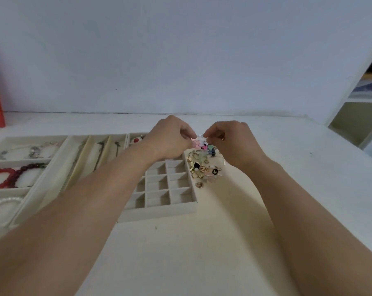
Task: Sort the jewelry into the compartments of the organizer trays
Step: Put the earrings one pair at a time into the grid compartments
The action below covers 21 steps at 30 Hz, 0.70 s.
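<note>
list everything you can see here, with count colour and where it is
grid tray: one, cream, centre of the table, visible small cells bare
slotted tray: one, cream, left of the grid tray, dark chains in its long slots
bracelet tray: one, cream, far left
red bead bracelets: two, red and dark red, middle cell of the bracelet tray
silver bracelets: count unclear, silver, far cell of the bracelet tray
white bracelet: one, white, near cell of the bracelet tray
jewelry pile: many small pieces, gold and mixed colours, on the table right of the grid tray
table: one, white
left hand: pinches a small piece above the pile
right hand: pinches the same piece
</note>
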### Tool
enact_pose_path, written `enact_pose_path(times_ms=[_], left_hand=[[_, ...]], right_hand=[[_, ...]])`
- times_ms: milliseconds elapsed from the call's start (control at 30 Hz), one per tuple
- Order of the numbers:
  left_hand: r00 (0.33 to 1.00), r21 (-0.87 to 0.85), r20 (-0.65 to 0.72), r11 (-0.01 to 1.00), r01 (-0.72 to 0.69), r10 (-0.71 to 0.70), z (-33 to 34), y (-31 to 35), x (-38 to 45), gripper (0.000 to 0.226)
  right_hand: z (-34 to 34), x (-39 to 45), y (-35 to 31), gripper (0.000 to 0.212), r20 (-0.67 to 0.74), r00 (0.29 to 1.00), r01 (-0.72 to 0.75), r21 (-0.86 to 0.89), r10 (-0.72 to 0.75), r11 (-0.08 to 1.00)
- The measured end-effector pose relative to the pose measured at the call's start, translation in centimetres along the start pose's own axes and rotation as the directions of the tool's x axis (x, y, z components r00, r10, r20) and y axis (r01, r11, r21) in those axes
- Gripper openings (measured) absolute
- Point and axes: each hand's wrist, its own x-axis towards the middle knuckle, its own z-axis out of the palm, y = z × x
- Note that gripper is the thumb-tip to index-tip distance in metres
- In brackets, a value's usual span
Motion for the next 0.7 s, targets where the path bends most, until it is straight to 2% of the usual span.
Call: enact_pose_path(times_ms=[100,200,367,467,700], left_hand=[[1.0,0.003,-0.005,1.0,-0.007,0.007,0.0,-0.3,0.2,0.016],[1.0,0.004,-0.003,1.0,0.003,-0.003,-0.1,-0.4,0.2,0.018],[1.0,0.014,0.008,1.0,0.01,-0.01,-0.1,-0.6,0.3,0.018],[1.0,0.014,0.011,1.0,0.011,-0.011,-0.1,-0.7,0.3,0.018],[1.0,0.01,0.009,1.0,0.005,-0.006,-0.3,-0.5,0.2,0.018]], right_hand=[[-0.2,0.2,0.9,0.013,0.114,0.992,-0.033,-0.162,0.052,0.986],[-0.2,0.0,0.9,0.008,0.201,0.977,-0.042,-0.168,0.076,0.985],[0.4,-0.3,0.3,0.016,0.327,0.944,0.03,-0.199,0.037,0.98],[0.7,-0.1,0.3,0.021,0.363,0.931,0.051,-0.244,0.042,0.968],[0.8,0.3,0.6,0.01,0.394,0.918,0.102,-0.331,0.039,0.938]])
